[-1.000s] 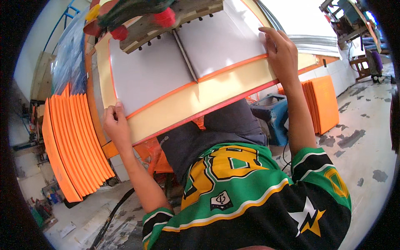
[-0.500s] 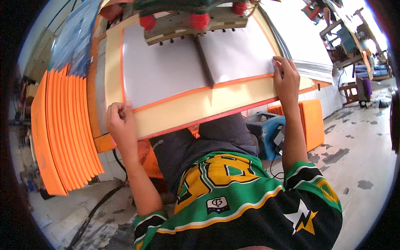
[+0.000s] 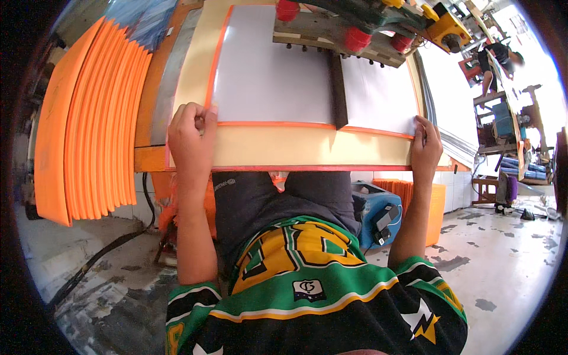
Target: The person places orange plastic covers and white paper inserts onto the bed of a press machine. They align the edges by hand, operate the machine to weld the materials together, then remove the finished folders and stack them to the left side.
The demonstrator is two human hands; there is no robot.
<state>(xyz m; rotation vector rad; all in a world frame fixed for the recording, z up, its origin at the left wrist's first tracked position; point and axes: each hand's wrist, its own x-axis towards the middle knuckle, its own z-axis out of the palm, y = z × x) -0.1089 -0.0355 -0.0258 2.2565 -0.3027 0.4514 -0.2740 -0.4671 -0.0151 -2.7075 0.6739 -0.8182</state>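
A flat, pale grey-white sheet bordered in orange [image 3: 272,71] lies on a cream board [image 3: 296,148]. My left hand [image 3: 192,127] is closed at its near left corner, thumb and fingers pinched on the orange edge. At the near right corner my right hand [image 3: 427,141] pinches the same edge, fingers curled. A dark upright metal bar [image 3: 339,94] stands across the sheet's middle, its near end reaching the front orange edge. Above the far part hangs a machine head [image 3: 340,41] with red knobs, hiding some of the sheet.
Orange folders stand packed in a row [image 3: 97,124] on the left, with more orange folders [image 3: 435,207] below right, beside a blue box [image 3: 378,219]. White sheets [image 3: 455,130] are stacked right of the board. Another person [image 3: 500,59] is at the far right. A black cable [image 3: 112,245] crosses the floor.
My view has turned, so the board now looks level and the machine head appears farther right. Both hands keep their hold on the sheet's corners; the sheet's place under the bar looks unchanged.
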